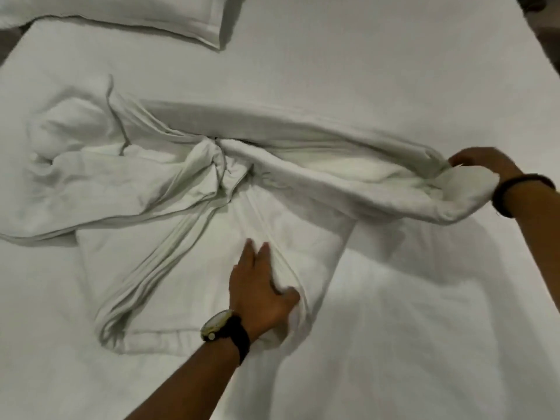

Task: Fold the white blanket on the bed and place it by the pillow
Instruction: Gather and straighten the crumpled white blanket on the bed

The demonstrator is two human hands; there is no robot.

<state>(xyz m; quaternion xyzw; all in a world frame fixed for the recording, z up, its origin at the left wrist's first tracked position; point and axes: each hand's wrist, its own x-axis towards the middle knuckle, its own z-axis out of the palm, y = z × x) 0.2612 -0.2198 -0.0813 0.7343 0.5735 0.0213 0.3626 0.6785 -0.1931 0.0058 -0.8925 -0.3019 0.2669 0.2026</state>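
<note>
Here, in the head view, a white blanket point(188, 189) is seen lying crumpled across the middle of a bed point(394, 71), bunched and twisted near its centre, with one long fold stretched out to the right. A pillow point(127, 16) is seen at the top left, well apart from the blanket, with bare sheet between them.

The left hand point(260, 289) is laid on the near part of the blanket. Its fingers are stretched forward along a ridge of cloth, and a fold is pinched between the thumb and the palm side, so the blanket is gripped there. A watch point(216, 325) with a dark strap is worn on that wrist.

The right hand point(481, 165) is held at the right end of the long fold, just above the sheet. The end of the blanket is gathered in it, with the fingers curled over the cloth and a white wad bulging out below the palm. A dark band point(521, 192) is worn on that wrist.

The left part of the blanket is left loose in a rumpled heap, touched by neither hand.
</note>
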